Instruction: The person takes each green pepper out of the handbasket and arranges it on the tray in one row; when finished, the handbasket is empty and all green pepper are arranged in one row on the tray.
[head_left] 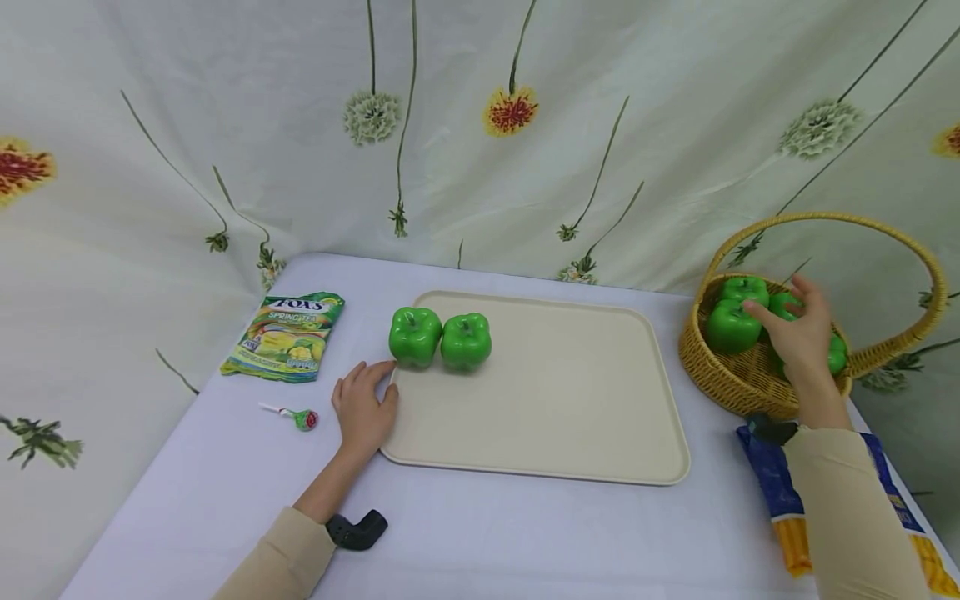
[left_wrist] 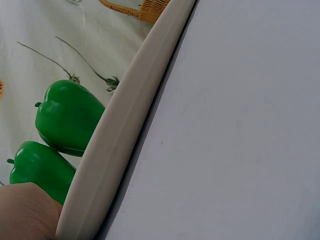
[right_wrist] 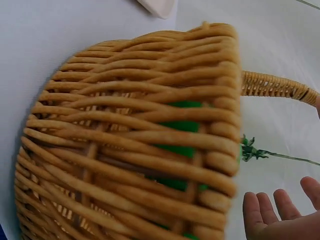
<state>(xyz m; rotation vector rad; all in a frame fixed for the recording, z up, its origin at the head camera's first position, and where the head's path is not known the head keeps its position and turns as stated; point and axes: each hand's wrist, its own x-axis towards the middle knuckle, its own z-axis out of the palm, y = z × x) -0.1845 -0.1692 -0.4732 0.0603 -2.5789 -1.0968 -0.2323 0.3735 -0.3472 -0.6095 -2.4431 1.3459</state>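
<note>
My left hand (head_left: 365, 408) rests at the left edge of a beige tray (head_left: 555, 408), fingers relaxed. Just beyond its fingertips, two green bell peppers (head_left: 466, 342) sit side by side on the tray's upper left. In the left wrist view, part of that hand (left_wrist: 25, 212) shows below the peppers (left_wrist: 67, 117). My right hand (head_left: 802, 333) is above a wicker basket (head_left: 720, 379) that contains several green bell peppers (head_left: 733, 325). Its fingers are spread and loosely bent, with nothing seen between them. From the right wrist, the fingers (right_wrist: 287, 205) appear beside the basket rim.
A green candy bag (head_left: 288, 337) and a lollipop (head_left: 303, 418) lie left of the tray. A blue and orange packet (head_left: 776, 483) lies under the right forearm, in front of the basket. The basket's tall handle (head_left: 825, 217) arches at the right. A flowered cloth hangs behind.
</note>
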